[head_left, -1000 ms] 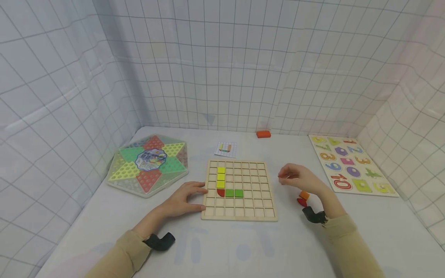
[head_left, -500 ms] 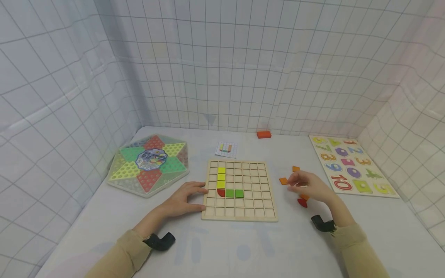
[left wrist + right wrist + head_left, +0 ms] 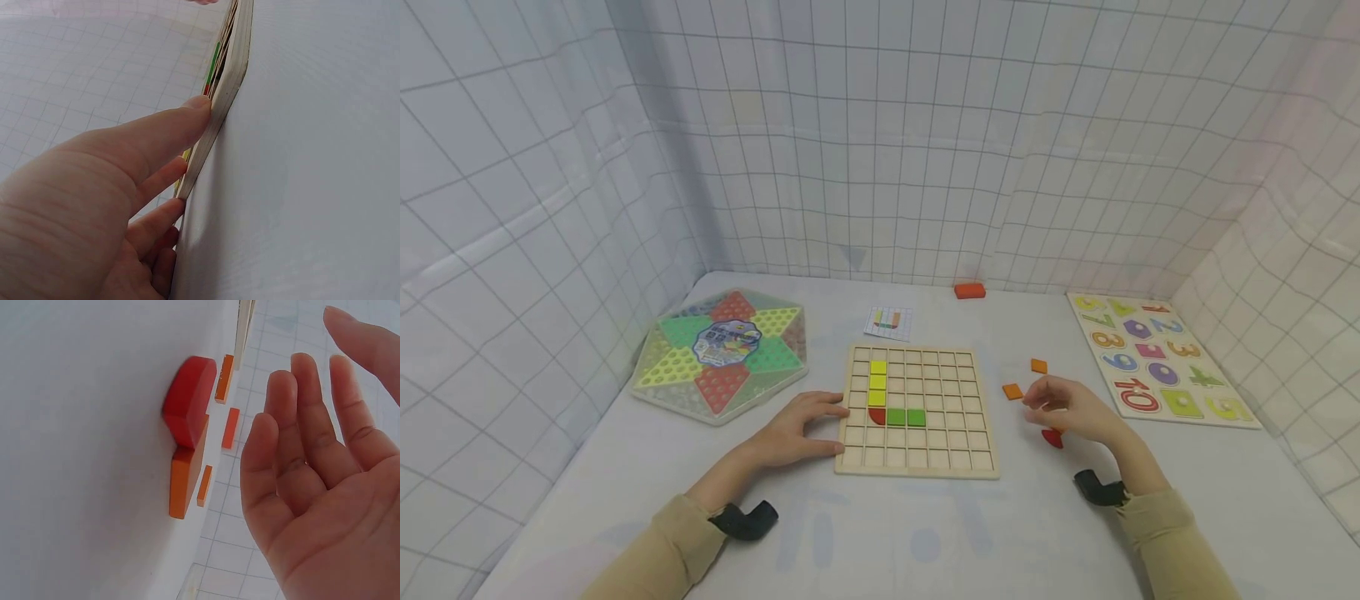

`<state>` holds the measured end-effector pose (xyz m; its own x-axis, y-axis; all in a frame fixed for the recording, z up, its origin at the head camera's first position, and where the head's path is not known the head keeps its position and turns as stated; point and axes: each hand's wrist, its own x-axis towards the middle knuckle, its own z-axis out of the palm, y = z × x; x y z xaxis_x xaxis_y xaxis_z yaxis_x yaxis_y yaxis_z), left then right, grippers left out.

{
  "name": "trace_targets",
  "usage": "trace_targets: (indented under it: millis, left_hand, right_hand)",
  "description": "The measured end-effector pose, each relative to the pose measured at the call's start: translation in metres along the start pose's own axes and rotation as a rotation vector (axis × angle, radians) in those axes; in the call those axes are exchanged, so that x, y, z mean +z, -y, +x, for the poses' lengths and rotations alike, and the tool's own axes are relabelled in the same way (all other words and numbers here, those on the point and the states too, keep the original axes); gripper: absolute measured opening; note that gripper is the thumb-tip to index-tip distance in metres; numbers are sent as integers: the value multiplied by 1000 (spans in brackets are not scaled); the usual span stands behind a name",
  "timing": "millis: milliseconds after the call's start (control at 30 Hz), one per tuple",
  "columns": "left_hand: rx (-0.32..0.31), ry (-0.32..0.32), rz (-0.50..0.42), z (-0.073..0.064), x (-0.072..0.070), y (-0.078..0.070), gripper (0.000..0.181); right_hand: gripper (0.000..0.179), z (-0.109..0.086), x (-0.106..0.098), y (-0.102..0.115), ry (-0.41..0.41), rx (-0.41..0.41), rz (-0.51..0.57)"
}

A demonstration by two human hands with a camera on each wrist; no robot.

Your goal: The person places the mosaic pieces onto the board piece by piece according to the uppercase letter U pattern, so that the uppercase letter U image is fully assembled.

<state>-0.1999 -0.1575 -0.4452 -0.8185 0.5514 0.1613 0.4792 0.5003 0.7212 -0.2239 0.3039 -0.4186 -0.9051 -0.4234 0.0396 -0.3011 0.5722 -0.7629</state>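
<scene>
A wooden grid board point(image 3: 958, 458) lies mid-table. My left hand point(image 3: 793, 429) touches its left edge with thumb and fingertips, the thumb point(image 3: 156, 134) lying along the side in the left wrist view. Set in the grid are a column of yellow squares point(image 3: 877, 381), a red quarter-round tile point(image 3: 877, 416) below them and two green squares point(image 3: 906, 417) in a row. My right hand point(image 3: 1071, 408) hovers right of the board, fingers loosely bent, holding nothing. Around it lie an orange square point(image 3: 1012, 392), a farther orange square point(image 3: 1039, 366), and a red tile point(image 3: 189, 400) against an orange tile point(image 3: 182, 481).
Behind the board lies a small pattern card point(image 3: 888, 322), with an orange-red block point(image 3: 969, 291) near the back wall. A star-patterned Chinese checkers set point(image 3: 720, 357) stands at left. At right is a number puzzle board point(image 3: 1161, 358). Gridded cloth walls point(image 3: 880, 167) enclose the table.
My right hand has drawn back to the right from near the board, uncovering two orange squares and partly hiding the orange tile beside the red one. The left hand stays on the board edge.
</scene>
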Motion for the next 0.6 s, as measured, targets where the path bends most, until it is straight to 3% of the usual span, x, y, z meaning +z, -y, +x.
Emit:
trace_targets:
  millis: [600]
  left_hand:
    - [4,1,-3,1,0,-1,47]
  right_hand:
    - [33,-4,-5,-11,87,38,41]
